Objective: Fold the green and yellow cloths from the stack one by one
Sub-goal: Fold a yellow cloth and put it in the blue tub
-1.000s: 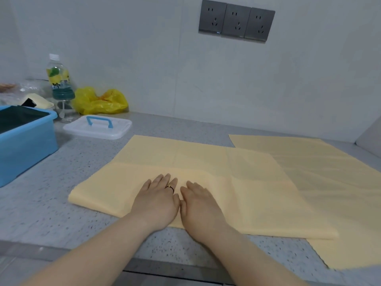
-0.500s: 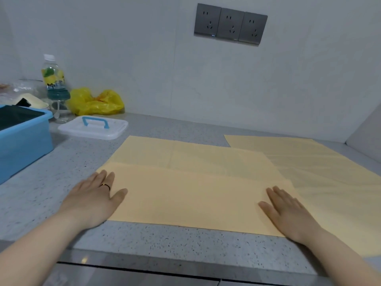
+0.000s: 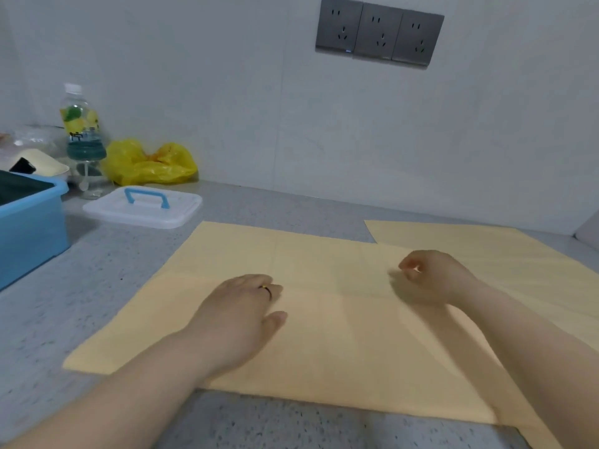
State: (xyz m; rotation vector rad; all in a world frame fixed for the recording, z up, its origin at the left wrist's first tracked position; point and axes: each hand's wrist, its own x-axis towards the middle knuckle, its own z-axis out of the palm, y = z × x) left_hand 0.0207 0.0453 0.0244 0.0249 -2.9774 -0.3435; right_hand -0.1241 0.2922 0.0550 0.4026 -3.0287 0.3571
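Head view. A folded yellow cloth (image 3: 324,351) lies flat on a grey speckled counter (image 3: 97,286), directly under both hands. Its long axis runs from left to right, and its near edge slants slightly away toward the left hand's side. The fabric is thin, matte and smooth. It is rectangular, with faint square crease lines and a straight fold edge crossing between the two hands. The left hand (image 3: 240,315) rests palm down on the cloth, with a ring (image 3: 266,289) on one finger. Its fingers bend over so the tips are hidden, and whether they catch the fold edge cannot be told. The right hand (image 3: 431,277) is well apart from the left. Its fingers curl toward the thumb above the cloth, but blur hides whether they pinch fabric. A second yellow sheet (image 3: 486,247) spreads beyond and to the right of the right hand. Left of the left hand stands a blue plastic bin (image 3: 29,228). Beyond that hand are a translucent lid with a blue handle (image 3: 142,205), a crumpled yellow bag (image 3: 149,163) and a clear bottle (image 3: 82,131).
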